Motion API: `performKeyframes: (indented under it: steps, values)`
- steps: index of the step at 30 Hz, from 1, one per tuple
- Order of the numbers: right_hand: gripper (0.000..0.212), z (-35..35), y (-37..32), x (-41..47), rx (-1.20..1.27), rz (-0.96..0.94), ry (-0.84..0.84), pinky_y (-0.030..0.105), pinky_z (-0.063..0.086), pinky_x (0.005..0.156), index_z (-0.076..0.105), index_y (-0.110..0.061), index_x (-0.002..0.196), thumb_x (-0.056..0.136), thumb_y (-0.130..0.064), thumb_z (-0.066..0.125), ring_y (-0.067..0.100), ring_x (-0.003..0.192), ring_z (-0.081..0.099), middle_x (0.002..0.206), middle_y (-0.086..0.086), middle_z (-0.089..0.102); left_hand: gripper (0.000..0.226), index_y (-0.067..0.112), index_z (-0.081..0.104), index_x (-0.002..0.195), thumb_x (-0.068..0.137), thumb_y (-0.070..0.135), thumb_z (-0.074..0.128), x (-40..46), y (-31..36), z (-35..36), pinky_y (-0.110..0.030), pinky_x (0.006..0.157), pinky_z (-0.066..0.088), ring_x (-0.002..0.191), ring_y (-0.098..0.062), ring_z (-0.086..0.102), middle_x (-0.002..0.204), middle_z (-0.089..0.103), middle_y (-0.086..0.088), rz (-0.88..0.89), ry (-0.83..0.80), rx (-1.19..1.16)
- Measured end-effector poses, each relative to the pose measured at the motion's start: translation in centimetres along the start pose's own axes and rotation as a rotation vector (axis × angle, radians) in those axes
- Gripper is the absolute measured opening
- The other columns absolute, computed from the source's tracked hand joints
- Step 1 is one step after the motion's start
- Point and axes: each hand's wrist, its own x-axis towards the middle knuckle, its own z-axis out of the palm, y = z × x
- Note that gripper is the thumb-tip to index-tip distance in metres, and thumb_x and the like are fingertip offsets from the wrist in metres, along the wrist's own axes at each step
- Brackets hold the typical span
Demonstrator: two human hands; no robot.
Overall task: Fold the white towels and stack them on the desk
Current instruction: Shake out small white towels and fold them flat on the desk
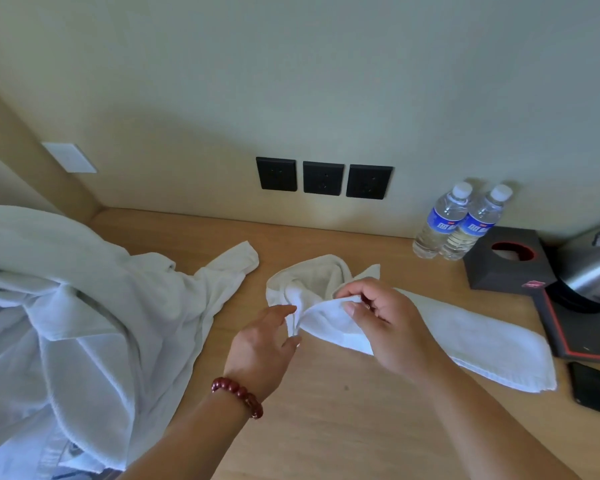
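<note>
Wooden desk (326, 427), small white towel (465, 337) pinched by right hand (385, 320)

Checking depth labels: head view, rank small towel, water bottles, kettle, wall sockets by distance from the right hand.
1. Small towel: pinched in the right hand.
2. Water bottles: back right, by the wall.
3. Kettle: far right edge.
Wall sockets: straight behind on the wall; too close to call against the bottles.

Bare forearms, with a dark red beaded bracelet (238, 396) circling the left wrist.
</note>
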Motion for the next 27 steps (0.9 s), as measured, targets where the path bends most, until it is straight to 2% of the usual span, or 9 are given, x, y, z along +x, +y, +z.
performKeyframes:
  steps: [3, 7, 11, 13, 15, 20, 23, 25, 27]
  values:
    - [0.018, -2.8, -2.9, 1.3, -0.012, -0.054, 0.001, 0.016, 0.041, 0.070, 0.064, -0.035, 0.096, 0.094, -0.022, 0.052, 0.008, 0.084, 0.058, 0.093, -0.016, 0.065, 0.032, 0.034, 0.067, 0.120, 0.089, 0.027, 0.071, 0.1, 1.1, -0.6, -0.012, 0.095, 0.040, 0.112, 0.001, 0.056, 0.119, 0.061, 0.023, 0.096, 0.041, 0.009]
    - [0.024, -7.2, -8.7, 2.9, -0.093, -0.182, 0.008, 0.014, 0.039, 0.068, 0.065, -0.036, 0.093, 0.092, -0.017, 0.052, 0.007, 0.076, 0.056, 0.086, -0.015, 0.066, 0.013, 0.029, 0.072, 0.103, 0.092, 0.024, 0.066, 0.2, 3.8, -3.4, -0.017, 0.079, 0.050, 0.087, 0.002, 0.060, 0.088, 0.053, 0.032, 0.117, 0.179, -0.050]
    - [0.023, -10.3, -13.6, 3.3, -0.144, -0.239, -0.003, 0.017, 0.040, 0.065, 0.069, -0.040, 0.093, 0.094, -0.019, 0.058, 0.009, 0.071, 0.056, 0.080, -0.008, 0.068, 0.023, 0.023, 0.073, 0.109, 0.088, 0.013, 0.069, 0.1, 6.0, -6.2, -0.013, 0.079, 0.044, 0.090, -0.005, 0.060, 0.095, 0.047, 0.039, 0.175, 0.360, -0.067]
    - [0.026, -11.2, -15.6, 3.1, -0.136, -0.254, -0.059, 0.012, 0.037, 0.062, 0.072, -0.039, 0.092, 0.096, -0.014, 0.064, 0.006, 0.067, 0.054, 0.072, -0.015, 0.065, 0.024, 0.029, 0.071, 0.111, 0.089, 0.019, 0.070, -0.3, 7.1, -7.4, -0.007, 0.074, 0.041, 0.081, 0.001, 0.056, 0.095, 0.052, 0.036, 0.168, 0.333, -0.096]
    - [0.030, -11.9, -17.2, 2.5, -0.105, -0.263, -0.115, 0.013, 0.034, 0.059, 0.075, -0.042, 0.090, 0.094, -0.013, 0.068, 0.007, 0.059, 0.046, 0.063, -0.005, 0.058, 0.027, 0.035, 0.069, 0.113, 0.088, 0.024, 0.072, -1.1, 8.4, -8.3, -0.004, 0.067, 0.040, 0.079, 0.006, 0.055, 0.096, 0.057, 0.030, 0.198, 0.285, -0.101]
    - [0.023, -12.6, -20.4, 1.2, -0.008, -0.270, -0.178, 0.035, 0.048, 0.072, 0.076, -0.050, 0.086, 0.083, -0.028, 0.071, 0.034, 0.085, 0.064, 0.085, 0.010, 0.073, 0.035, 0.046, 0.063, 0.113, 0.081, 0.037, 0.072, -4.9, 12.3, -9.9, -0.014, 0.071, 0.049, 0.090, -0.005, 0.062, 0.104, 0.066, 0.021, 0.318, 0.012, -0.235]
    - [0.030, -12.0, -21.5, 0.4, -0.026, -0.263, -0.209, 0.027, 0.051, 0.078, 0.077, -0.044, 0.086, 0.088, -0.015, 0.075, 0.015, 0.086, 0.070, 0.089, -0.006, 0.076, 0.018, 0.028, 0.066, 0.095, 0.078, 0.022, 0.068, -6.7, 14.9, -10.5, -0.034, 0.071, 0.055, 0.079, -0.012, 0.065, 0.084, 0.069, 0.005, 0.278, -0.197, -0.436]
    - [0.030, -11.4, -21.8, 0.0, -0.078, -0.253, -0.231, 0.022, 0.052, 0.081, 0.078, -0.039, 0.089, 0.090, -0.009, 0.072, 0.009, 0.090, 0.069, 0.092, -0.011, 0.075, 0.013, 0.014, 0.062, 0.079, 0.074, 0.026, 0.059, -7.8, 16.8, -10.8, -0.031, 0.064, 0.050, 0.063, -0.005, 0.060, 0.068, 0.066, 0.002, 0.303, -0.251, -0.362]
    - [0.029, -10.8, -21.9, -0.3, -0.111, -0.253, -0.250, 0.024, 0.052, 0.083, 0.077, -0.039, 0.092, 0.092, -0.011, 0.071, 0.009, 0.093, 0.069, 0.094, -0.011, 0.075, 0.016, 0.022, 0.057, 0.065, 0.080, 0.027, 0.058, -8.5, 18.1, -11.0, -0.022, 0.058, 0.044, 0.058, -0.005, 0.055, 0.060, 0.061, 0.007, 0.264, -0.199, -0.384]
